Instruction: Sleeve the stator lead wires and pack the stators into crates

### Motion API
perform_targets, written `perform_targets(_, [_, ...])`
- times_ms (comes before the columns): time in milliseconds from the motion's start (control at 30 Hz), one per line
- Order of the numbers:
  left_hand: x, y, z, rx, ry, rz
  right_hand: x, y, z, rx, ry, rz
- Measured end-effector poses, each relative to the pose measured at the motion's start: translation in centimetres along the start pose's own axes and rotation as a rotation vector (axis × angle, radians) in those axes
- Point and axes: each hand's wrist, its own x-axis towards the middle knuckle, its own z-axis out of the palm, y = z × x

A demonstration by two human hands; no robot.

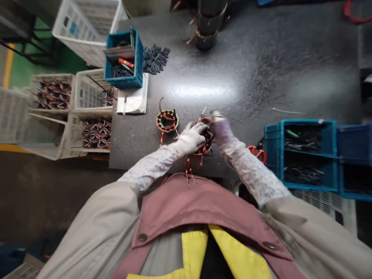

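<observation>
A wire-wound stator ring stands at the near edge of the dark table, its orange-red leads hanging over the edge. My left hand, in a white glove, wraps its fingers over the ring's left and upper side. On the ring's right side is my right hand, smeared by motion, so its fingers do not show clearly. A thin pale rod or wire sticks up between the hands; I cannot tell which hand touches it. Left of my left hand lies a second stator ring with black, yellow and orange windings.
A blue bin with pens and small parts stands at the upper left beside a heap of black tubes. White crates line the left side. Red-handled scissors and blue bins lie right. Dark stacked cylinders stand behind.
</observation>
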Motion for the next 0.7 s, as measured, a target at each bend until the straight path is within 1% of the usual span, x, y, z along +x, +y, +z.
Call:
perform_targets(33, [-1.1, 0.6, -0.1, -0.021, 0.038, -0.007, -0.8, 0.1, -1.1, 0.092, 0.029, 0.049])
perform_targets(67, [-2.0, 1.3, 0.0, -0.052, 0.048, -0.036, -1.7, 0.3, -1.9, 0.151, 0.057, 0.079])
perform_targets(100, [-2.6, 1.9, 0.3, -0.081, -0.007, -0.06, -2.5, 0.4, -2.2, 0.18, 0.076, 0.098])
perform_targets(133, [-2.7, 2.6, 0.8, -0.097, -0.106, -0.086, -3.1, 0.4, -2.1, 0.181, 0.089, 0.109])
perform_targets(167, [-2.5, 3.2, 1.4, -0.1, -0.189, -0.168, -3.4, 0.3, -1.5, 0.169, 0.088, 0.119])
perform_targets(200, [-1.9, 3.7, 2.1, -0.098, -0.247, -0.24, -3.5, 0.2, -0.6, 0.158, 0.072, 0.129])
perform_targets(233, [-1.2, 4.0, 2.7, -0.094, -0.281, -0.295, -3.4, 0.1, 0.4, 0.164, 0.048, 0.143])
perform_targets(267, [-0.4, 4.2, 3.3, -0.092, -0.29, -0.33, -3.2, -0.1, 1.2, 0.19, 0.031, 0.159])
perform_targets(300, [0.2, 4.1, 3.6, -0.094, -0.288, -0.33, -3.1, -0.2, 1.7, 0.231, 0.022, 0.178])
perform_targets(367, [1.0, 3.4, 3.4, -0.103, -0.29, -0.292, -3.1, -0.1, 1.4, 0.312, 0.043, 0.214])
perform_targets(433, [0.7, 2.0, 2.2, -0.11, -0.295, -0.247, -4.1, 0.4, -0.1, 0.352, 0.134, 0.23])
perform_targets(467, [0.2, 1.2, 1.3, -0.145, -0.287, -0.196, -4.8, 0.8, -0.9, 0.357, 0.186, 0.237])
perform_targets(500, [-0.5, 0.2, 0.3, -0.219, -0.261, -0.139, -5.6, 1.3, -1.6, 0.357, 0.23, 0.25])
perform_targets(567, [-2.1, -1.6, -2.0, -0.461, -0.142, -0.057, -7.4, 2.4, -2.4, 0.357, 0.297, 0.293])
perform_targets(600, [-3.0, -2.5, -3.0, -0.591, -0.05, -0.065, -8.2, 2.9, -2.5, 0.353, 0.317, 0.317])
perform_targets(633, [-3.8, -3.3, -3.9, -0.68, 0.045, -0.105, -8.9, 3.4, -2.4, 0.34, 0.338, 0.331])
perform_targets(667, [-4.5, -4.0, -4.7, -0.712, 0.127, -0.157, -9.4, 3.8, -2.1, 0.311, 0.357, 0.323])
perform_targets(700, [-5.0, -4.7, -5.2, -0.689, 0.188, -0.203, -9.8, 4.1, -1.9, 0.259, 0.372, 0.289])
